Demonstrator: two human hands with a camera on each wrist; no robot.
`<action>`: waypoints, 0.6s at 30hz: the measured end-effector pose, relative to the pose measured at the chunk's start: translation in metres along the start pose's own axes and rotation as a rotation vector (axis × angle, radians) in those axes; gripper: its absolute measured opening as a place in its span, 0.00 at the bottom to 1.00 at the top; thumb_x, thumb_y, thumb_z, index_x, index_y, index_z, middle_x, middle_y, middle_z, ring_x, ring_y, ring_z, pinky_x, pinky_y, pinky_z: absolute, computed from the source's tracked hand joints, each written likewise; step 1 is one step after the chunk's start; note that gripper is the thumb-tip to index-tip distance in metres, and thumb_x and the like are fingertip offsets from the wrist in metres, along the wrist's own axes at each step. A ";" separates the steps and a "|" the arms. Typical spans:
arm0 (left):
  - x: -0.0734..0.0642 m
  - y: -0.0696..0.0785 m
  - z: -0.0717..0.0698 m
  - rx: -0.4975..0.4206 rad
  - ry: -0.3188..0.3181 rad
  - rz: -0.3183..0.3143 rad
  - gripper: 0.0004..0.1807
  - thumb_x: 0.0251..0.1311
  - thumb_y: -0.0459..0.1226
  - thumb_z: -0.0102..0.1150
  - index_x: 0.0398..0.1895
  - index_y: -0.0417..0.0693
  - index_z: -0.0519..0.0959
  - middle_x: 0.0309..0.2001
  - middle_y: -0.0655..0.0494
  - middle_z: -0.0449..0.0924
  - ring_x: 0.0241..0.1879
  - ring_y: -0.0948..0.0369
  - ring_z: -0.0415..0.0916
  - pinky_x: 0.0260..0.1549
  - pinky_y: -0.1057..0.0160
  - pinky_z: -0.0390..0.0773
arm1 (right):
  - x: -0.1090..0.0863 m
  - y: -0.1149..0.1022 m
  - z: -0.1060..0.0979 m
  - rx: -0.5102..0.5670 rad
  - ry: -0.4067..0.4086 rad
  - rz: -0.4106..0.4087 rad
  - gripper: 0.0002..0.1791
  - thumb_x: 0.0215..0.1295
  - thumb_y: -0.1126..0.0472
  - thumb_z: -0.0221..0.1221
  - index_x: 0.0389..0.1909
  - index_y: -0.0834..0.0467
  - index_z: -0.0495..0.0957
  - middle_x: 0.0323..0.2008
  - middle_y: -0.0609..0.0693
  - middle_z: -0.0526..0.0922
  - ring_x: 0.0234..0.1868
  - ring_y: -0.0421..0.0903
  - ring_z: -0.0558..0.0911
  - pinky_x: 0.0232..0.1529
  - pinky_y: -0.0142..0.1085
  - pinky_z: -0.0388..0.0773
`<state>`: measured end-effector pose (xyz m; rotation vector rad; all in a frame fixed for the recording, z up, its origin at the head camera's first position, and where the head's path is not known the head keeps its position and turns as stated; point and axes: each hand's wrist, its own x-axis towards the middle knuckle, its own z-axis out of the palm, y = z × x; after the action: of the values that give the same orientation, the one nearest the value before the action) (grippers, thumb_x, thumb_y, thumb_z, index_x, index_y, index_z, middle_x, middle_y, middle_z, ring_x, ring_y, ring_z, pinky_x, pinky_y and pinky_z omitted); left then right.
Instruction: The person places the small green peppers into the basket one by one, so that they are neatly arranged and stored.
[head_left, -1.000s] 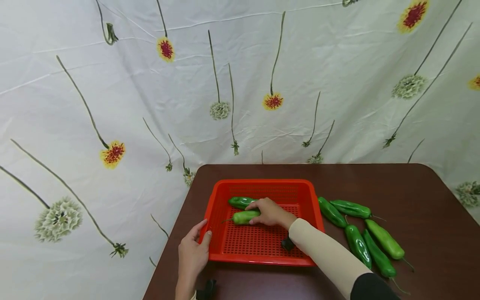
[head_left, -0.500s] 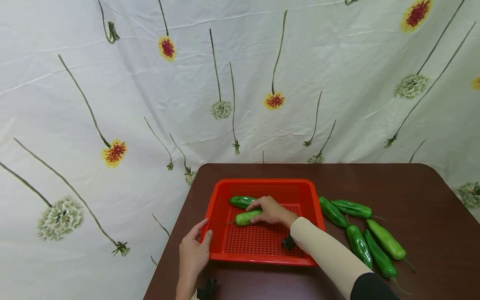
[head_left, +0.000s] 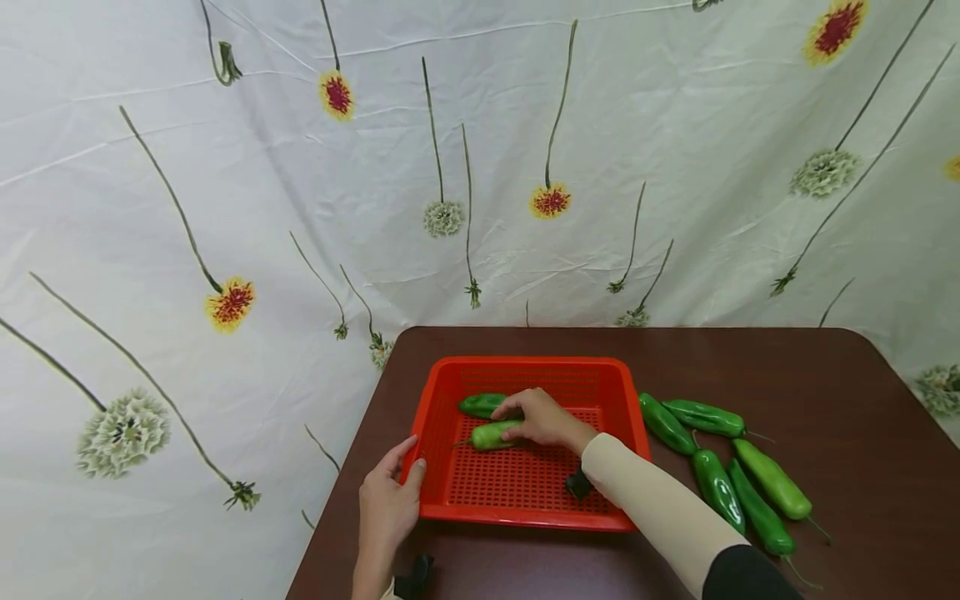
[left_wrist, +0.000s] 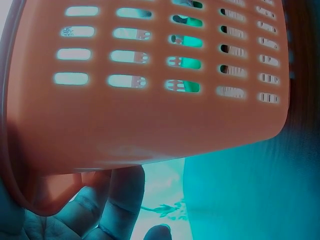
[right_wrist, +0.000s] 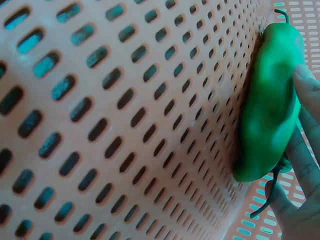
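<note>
Right hand (head_left: 546, 418) curled round light-green pepper (head_left: 489, 436) inside red basket (head_left: 525, 521); left hand (head_left: 388, 493) grips the basket's side. Left wrist view alone shows the slotted outer wall (left_wrist: 125, 125), green through it. Only head view gets five peppers (head_left: 771, 477) on bench (head_left: 825, 383), right of both hands.

Room type unclear to me: dark-brown worktop (head_left: 840, 400), rounded corners; creased flower-print cloth (head_left: 502, 150) hung behind.

Left hand (head_left: 388, 500) and right hand (head_left: 542, 419) are bare. On the right, a cream sleeve (head_left: 652, 504) meets black cloth (head_left: 750, 577), a black block (head_left: 578, 485) near its end; on the left, a cream cuff (head_left: 388, 592), a second block (head_left: 418, 571).
</note>
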<state>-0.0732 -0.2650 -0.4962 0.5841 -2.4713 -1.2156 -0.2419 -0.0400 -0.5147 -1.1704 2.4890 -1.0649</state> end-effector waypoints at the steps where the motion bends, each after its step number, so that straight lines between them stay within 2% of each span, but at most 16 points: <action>1: 0.000 0.000 0.000 0.002 0.002 0.004 0.20 0.59 0.42 0.60 0.56 0.63 0.76 0.40 0.51 0.84 0.32 0.60 0.83 0.27 0.63 0.82 | 0.000 -0.001 0.000 0.005 -0.001 0.006 0.19 0.50 0.56 0.69 0.46 0.51 0.83 0.45 0.42 0.85 0.49 0.42 0.81 0.51 0.37 0.77; 7: 0.000 0.000 0.000 0.012 0.011 0.018 0.20 0.58 0.42 0.61 0.55 0.65 0.77 0.40 0.52 0.85 0.32 0.60 0.82 0.25 0.68 0.79 | 0.000 -0.005 -0.005 0.081 -0.010 0.046 0.21 0.52 0.57 0.68 0.49 0.53 0.81 0.47 0.45 0.84 0.49 0.44 0.82 0.51 0.38 0.78; 11: 0.000 0.000 0.001 0.014 0.008 0.016 0.20 0.59 0.43 0.60 0.55 0.66 0.76 0.41 0.51 0.85 0.34 0.60 0.82 0.27 0.65 0.81 | -0.001 -0.008 -0.010 0.102 0.000 0.056 0.21 0.53 0.57 0.67 0.50 0.55 0.80 0.49 0.46 0.83 0.51 0.47 0.81 0.52 0.43 0.77; 15: 0.000 0.000 0.001 0.014 0.006 0.015 0.19 0.59 0.42 0.60 0.55 0.65 0.76 0.43 0.50 0.84 0.36 0.58 0.82 0.29 0.61 0.82 | -0.001 -0.010 -0.014 0.097 0.013 0.077 0.21 0.54 0.56 0.66 0.51 0.53 0.80 0.49 0.44 0.83 0.51 0.45 0.80 0.53 0.42 0.77; 18: 0.000 0.000 0.000 0.021 0.006 0.013 0.20 0.59 0.42 0.59 0.56 0.65 0.76 0.44 0.49 0.84 0.37 0.57 0.82 0.30 0.60 0.82 | 0.000 -0.011 -0.018 0.118 0.031 0.084 0.22 0.54 0.56 0.66 0.51 0.53 0.79 0.50 0.46 0.83 0.52 0.46 0.80 0.54 0.43 0.76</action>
<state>-0.0735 -0.2649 -0.4961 0.5755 -2.4814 -1.1832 -0.2432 -0.0351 -0.4944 -1.0147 2.4374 -1.1975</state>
